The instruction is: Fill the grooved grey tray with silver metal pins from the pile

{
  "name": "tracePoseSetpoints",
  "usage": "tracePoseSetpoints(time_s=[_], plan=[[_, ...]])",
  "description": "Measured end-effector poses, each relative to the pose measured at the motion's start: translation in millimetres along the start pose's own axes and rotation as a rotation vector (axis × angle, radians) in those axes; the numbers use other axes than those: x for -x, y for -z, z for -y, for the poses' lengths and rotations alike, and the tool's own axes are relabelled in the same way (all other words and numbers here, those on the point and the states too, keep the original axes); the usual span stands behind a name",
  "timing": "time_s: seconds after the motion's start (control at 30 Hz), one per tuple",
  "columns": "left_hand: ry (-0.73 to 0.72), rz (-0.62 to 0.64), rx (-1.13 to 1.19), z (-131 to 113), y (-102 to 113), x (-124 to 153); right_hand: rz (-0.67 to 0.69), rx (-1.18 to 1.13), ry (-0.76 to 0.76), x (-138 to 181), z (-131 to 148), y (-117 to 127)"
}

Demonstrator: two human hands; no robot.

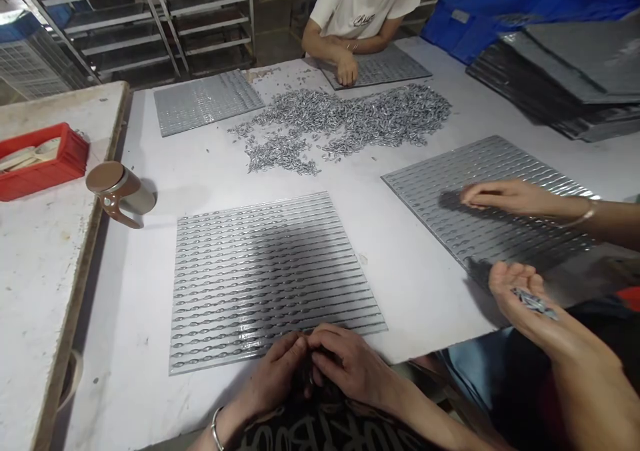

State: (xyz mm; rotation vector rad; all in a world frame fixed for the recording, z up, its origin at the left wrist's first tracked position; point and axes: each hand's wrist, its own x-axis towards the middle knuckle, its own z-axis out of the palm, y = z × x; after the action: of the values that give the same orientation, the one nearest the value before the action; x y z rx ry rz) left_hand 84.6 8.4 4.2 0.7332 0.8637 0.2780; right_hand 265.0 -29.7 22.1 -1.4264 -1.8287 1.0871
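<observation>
My left hand (279, 373) and my right hand (347, 361) meet at the near edge of a grey ridged sheet (280, 281). The fingers of both are curled in and closed, thumbs close together; whatever lies inside them, if anything, is hidden. Rows of narrow grooves cross the sheet, and small grey spindle-shaped pieces (210, 271) sit along them, mostly in the left and middle part. Beyond the sheet lies a wide heap of the same loose pieces (395, 114). A metal bracelet (217, 429) is on my left wrist.
On my right a co-worker's hand (505, 197) hovers over another ridged sheet (480, 164); their other palm holds loose pieces (535, 303). Another person (365, 21) works opposite. A brown mug (123, 191), red bin (70, 151), stacked grey sheets (575, 64) and far-left sheet (205, 104) surround the table.
</observation>
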Motion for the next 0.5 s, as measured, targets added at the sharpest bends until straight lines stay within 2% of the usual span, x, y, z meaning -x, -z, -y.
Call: tracePoseSetpoints(time_s=[0.13, 0.27, 0.33, 0.5], plan=[[-0.01, -0.008, 0.021, 3.5, 0.6, -0.7, -0.1, 0.002, -0.05, 3.6, 0.5, -2.7], [-0.024, -0.041, -0.029, -5.2, -0.7, 3.1, -0.227, 0.048, 0.036, 6.9, -1.4, -3.4], [-0.027, -0.073, -0.078, -10.9, -1.1, 6.4, -0.207, 0.054, 0.086, 7.7, -2.4, -2.3], [0.005, 0.002, -0.12, -16.4, -0.5, 11.5, -0.121, -0.015, 0.105, 11.6, -6.6, 0.3]])
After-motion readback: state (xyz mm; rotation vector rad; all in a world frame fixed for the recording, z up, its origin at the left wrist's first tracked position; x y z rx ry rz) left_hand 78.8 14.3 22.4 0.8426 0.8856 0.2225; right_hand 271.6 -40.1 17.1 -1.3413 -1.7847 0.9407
